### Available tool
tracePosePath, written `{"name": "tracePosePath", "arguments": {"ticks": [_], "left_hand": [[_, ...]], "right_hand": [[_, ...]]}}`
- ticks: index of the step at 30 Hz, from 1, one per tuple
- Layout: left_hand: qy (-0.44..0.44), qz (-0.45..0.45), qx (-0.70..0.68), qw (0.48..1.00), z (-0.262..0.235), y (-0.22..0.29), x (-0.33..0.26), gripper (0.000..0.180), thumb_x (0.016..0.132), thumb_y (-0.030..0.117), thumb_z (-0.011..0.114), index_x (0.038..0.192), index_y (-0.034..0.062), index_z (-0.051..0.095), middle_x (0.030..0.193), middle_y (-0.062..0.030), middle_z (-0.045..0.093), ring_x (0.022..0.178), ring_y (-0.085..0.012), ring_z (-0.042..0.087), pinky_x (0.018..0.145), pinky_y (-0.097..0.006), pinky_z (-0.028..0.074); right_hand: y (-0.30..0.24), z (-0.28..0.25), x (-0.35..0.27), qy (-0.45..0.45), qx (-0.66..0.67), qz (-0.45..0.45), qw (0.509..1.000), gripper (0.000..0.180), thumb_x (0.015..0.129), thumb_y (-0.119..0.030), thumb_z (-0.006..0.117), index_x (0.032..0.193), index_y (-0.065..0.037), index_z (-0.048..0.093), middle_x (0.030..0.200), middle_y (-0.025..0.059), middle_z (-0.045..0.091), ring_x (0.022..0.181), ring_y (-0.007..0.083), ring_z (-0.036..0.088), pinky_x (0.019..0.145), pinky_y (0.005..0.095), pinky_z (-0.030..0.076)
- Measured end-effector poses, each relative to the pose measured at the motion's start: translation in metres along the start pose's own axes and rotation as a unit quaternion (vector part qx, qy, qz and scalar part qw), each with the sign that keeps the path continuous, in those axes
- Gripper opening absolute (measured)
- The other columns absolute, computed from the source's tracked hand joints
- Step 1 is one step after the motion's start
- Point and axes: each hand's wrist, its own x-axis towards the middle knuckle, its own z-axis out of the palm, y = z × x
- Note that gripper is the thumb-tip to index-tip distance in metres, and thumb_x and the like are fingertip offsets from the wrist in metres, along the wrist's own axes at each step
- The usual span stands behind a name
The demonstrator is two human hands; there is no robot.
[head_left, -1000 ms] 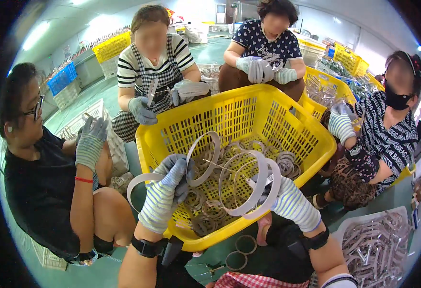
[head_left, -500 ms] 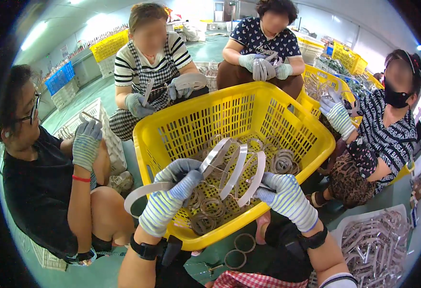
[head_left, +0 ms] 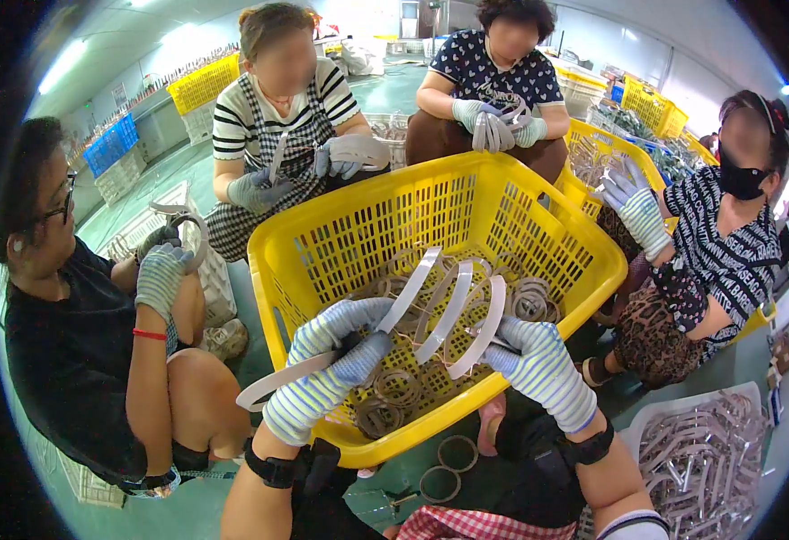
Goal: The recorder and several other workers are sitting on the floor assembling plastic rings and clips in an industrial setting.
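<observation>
Several flat silver-grey metal rings (head_left: 449,315) are strung in a row between my hands, over the near side of a yellow basket (head_left: 412,443). Thin wire seems to run between them. My left hand (head_left: 327,378), in a striped glove, is closed on the left end of the row. Another grey metal band (head_left: 277,382) sticks out from under that hand to the left. On the other side my right hand (head_left: 546,371), gloved alike, pinches at the rightmost ring; its fingertips are partly hidden. More coiled rings (head_left: 398,387) lie on the basket floor below.
Four co-workers sit around the basket; their gloved hands (head_left: 162,279) hold similar rings. A white crate (head_left: 633,432) of curved metal pieces stands at my lower right. Two rings (head_left: 440,484) lie on the floor near my feet. Yellow crates (head_left: 654,110) stand behind.
My left hand has turned and its fingers have shifted on the rings, which stand slightly straighter. My right hand stays nearly in place. The left co-worker's ring has swung right and down.
</observation>
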Motion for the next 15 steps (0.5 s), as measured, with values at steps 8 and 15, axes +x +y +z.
{"name": "tracePosePath", "arguments": {"ticks": [8, 15], "left_hand": [[0.035, -0.002, -0.021, 0.999, -0.001, 0.01, 0.002, 0.029, 0.087, 0.011, 0.06, 0.116, 0.0053, 0.06, 0.096, 0.0014, 0.063, 0.071, -0.006, 0.05, 0.065, -0.021, 0.043], [0.073, -0.079, -0.051, 0.993, -0.01, 0.012, -0.006, 0.027, 0.091, 0.016, 0.056, 0.116, 0.007, 0.059, 0.097, 0.0037, 0.06, 0.07, -0.0022, 0.044, 0.059, -0.018, 0.038]], "right_hand": [[-0.003, 0.0, 0.002, -0.015, 0.128, 0.031, 0.991, 0.034, 0.086, -0.029, 0.062, 0.104, 0.0, 0.064, 0.081, 0.008, 0.068, 0.07, 0.0195, 0.065, 0.066, 0.0295, 0.051], [-0.02, -0.01, -0.004, -0.162, 0.306, 0.151, 0.926, 0.047, 0.088, -0.049, 0.056, 0.096, -0.004, 0.063, 0.067, 0.0008, 0.058, 0.054, 0.0078, 0.051, 0.05, 0.0208, 0.041]]}}
